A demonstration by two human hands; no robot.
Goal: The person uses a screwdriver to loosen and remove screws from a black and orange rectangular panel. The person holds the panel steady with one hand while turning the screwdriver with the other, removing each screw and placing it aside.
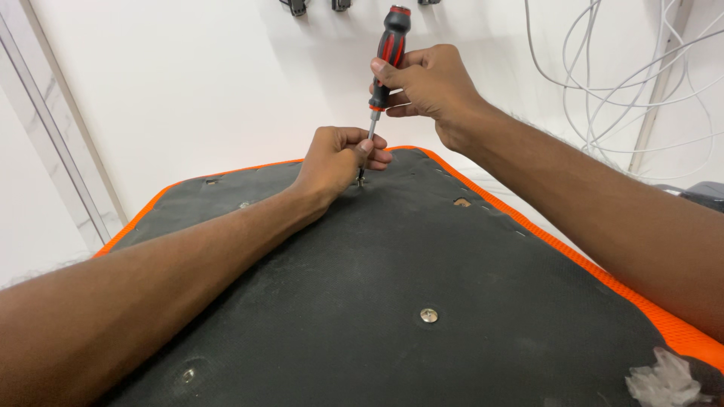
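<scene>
Nearest you, filling the lower frame, lies a black fabric-covered panel with an orange mesh border running along its right and far edges. Two round metal screw heads sit in it close to you, one at lower centre and one at lower left, and a crumpled scrap of white material rests at the lower right corner.

Your left hand sits on the panel near its far edge, just above centre of the frame, fingers curled shut with the fingertips pinching the thin metal shaft of a screwdriver close to its tip. That tip meets the panel right beside your knuckles; whatever fastener lies under it is hidden.

Your right hand, at upper centre, is closed around the lower part of the red and black handle, holding the tool nearly upright, tilted slightly rightward at the top.

White cables hang looped against the white wall at upper right.
</scene>
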